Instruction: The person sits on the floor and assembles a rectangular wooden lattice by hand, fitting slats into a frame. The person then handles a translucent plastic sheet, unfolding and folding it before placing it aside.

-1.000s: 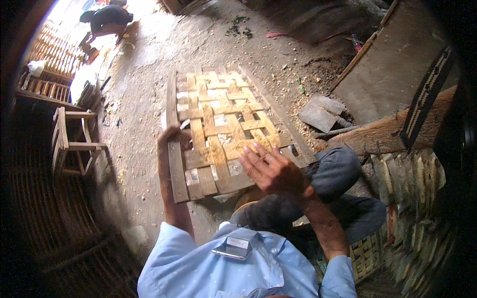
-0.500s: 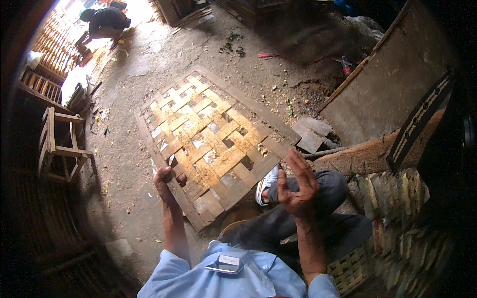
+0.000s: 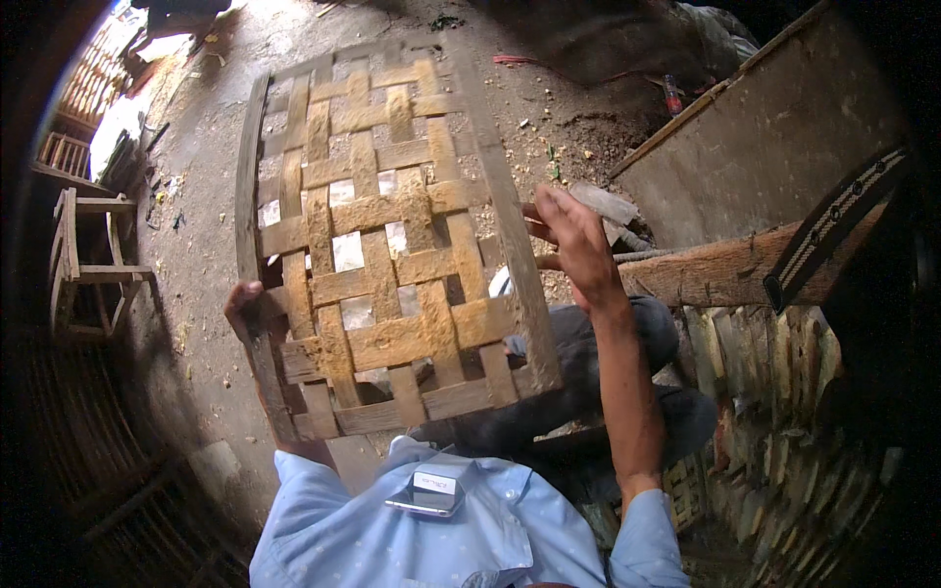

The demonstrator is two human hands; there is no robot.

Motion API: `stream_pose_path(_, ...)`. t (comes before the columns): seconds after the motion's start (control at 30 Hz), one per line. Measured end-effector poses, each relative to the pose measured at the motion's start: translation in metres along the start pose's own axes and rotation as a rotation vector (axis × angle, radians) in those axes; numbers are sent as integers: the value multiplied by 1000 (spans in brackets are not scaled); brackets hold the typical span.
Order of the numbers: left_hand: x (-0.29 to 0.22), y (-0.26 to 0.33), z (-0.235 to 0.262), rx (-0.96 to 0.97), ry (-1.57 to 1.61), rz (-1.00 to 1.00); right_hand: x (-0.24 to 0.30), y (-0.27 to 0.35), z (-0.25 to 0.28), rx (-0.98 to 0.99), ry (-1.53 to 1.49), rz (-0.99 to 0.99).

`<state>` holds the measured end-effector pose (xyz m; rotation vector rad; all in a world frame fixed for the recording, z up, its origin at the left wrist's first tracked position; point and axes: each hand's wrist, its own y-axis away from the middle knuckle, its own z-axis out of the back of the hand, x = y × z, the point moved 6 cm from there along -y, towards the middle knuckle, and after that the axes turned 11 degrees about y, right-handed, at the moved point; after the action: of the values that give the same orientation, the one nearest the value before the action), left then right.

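Note:
A woven panel [image 3: 382,245] of flat wooden strips in a plank frame is lifted off the ground and tilted up toward me. My left hand [image 3: 245,306] grips its left side rail near the lower corner. My right hand [image 3: 573,235] holds the right side rail about halfway up, fingers wrapped behind the wood. The panel's lower edge rests near my lap, above my dark trousers [image 3: 588,392] and light blue shirt [image 3: 431,529].
A small wooden stool [image 3: 93,260] stands on the dirt floor [image 3: 196,176] at left. A large flat board [image 3: 774,137] leans at upper right beside a thick timber [image 3: 725,274]. Stacked wooden pieces [image 3: 784,421] fill the lower right. Another person [image 3: 181,15] crouches far back at upper left.
The panel lay flat on the ground with my left hand on its edge and my right hand free. Now both hands hold it raised toward me.

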<state>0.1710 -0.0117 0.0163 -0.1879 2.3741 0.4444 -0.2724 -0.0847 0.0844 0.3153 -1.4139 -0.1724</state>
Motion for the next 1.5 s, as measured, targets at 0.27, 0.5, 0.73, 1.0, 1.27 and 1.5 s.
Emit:
stream_pose_path(0.27,56,-22,27,17,-346,-402,8,-10,-21,-130,-332,109)
stream_pose_path(0.5,169,99,-140,625,-169,91,-24,-22,-31,-323,-492,92)
stream_pose_path(0.73,171,69,-175,-23,252,225,-18,-22,-37,-291,-433,211)
stream_pose_path(1.0,62,9,-68,97,362,-55,2,14,63,-413,-778,186)
stream_pose_path(1.27,-3,-8,27,167,351,-60,-3,22,48,-23,-250,198)
stream_pose_path(1.5,17,-4,-3,153,469,1,-15,68,37,-371,56,186)
